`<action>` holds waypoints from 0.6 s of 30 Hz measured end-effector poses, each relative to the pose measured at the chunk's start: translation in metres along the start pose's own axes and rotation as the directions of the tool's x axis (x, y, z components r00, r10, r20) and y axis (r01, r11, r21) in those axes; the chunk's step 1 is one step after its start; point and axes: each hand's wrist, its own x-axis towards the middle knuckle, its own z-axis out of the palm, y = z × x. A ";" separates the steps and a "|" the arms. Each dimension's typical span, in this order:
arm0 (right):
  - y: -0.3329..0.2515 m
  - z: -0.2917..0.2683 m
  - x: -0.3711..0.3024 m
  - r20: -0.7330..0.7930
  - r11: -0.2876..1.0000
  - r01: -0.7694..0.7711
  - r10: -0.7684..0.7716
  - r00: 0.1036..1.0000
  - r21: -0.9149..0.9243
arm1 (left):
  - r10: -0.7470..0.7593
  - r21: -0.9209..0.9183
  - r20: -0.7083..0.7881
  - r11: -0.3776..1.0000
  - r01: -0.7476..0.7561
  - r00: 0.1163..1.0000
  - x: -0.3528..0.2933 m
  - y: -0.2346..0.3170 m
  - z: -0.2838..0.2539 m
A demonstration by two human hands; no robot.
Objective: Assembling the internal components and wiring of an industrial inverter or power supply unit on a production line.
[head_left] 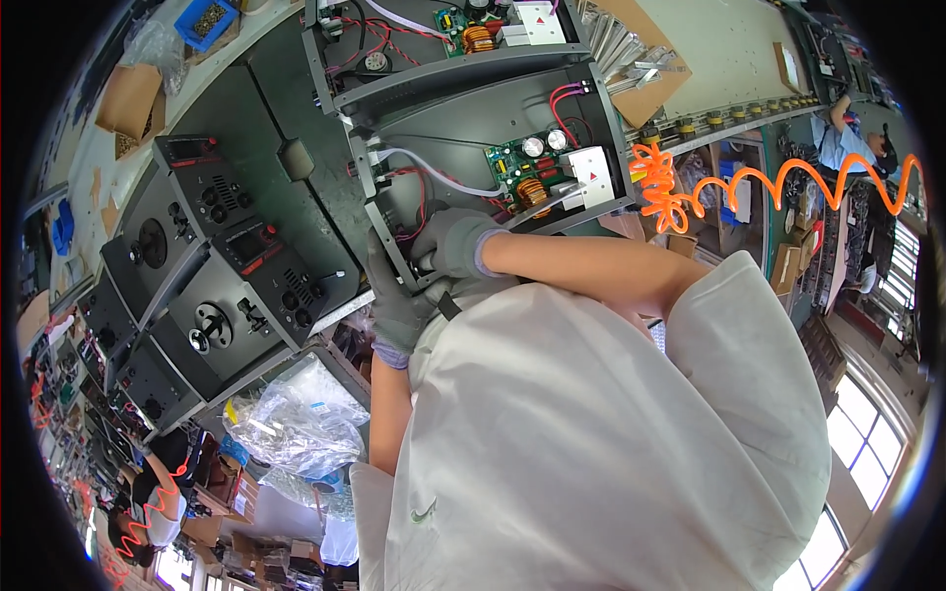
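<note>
An open dark grey metal housing [443, 133] lies on the bench in front of me. Inside sit a green circuit board [507, 163] with a copper coil, a white block [593, 177], and red and white wires. My left hand [396, 305], in a grey glove, grips the near left corner, one finger stretched along the outer wall. My right hand [455, 244], also gloved, reaches over the near wall with curled fingers; what they pinch is hidden. Beside my right wrist a silver bar-shaped tool [552, 203] rests in the housing.
Another open housing [394, 59] lies just beyond. Finished-looking black units [261, 281] stand at left, near a blue bin [207, 22] of small parts. Metal strips [631, 59] lie in cardboard at far right. A coiled orange hose [670, 197] hangs at right; plastic bags [301, 414] sit below left.
</note>
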 end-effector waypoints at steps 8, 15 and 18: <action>0.005 -0.019 -0.016 -0.330 0.970 0.156 -0.088 0.940 0.185 | 0.085 0.144 -0.332 0.989 -0.039 0.939 -0.015 0.044 -0.005; -0.085 -0.012 -0.029 -0.550 0.610 0.515 -0.151 0.822 0.602 | -0.100 -0.284 -0.131 0.957 0.060 0.986 -0.040 0.042 -0.005; -0.092 -0.016 -0.029 -0.586 0.517 0.609 -0.232 0.777 0.602 | -0.105 -0.344 -0.256 0.939 0.010 0.961 -0.032 0.058 0.004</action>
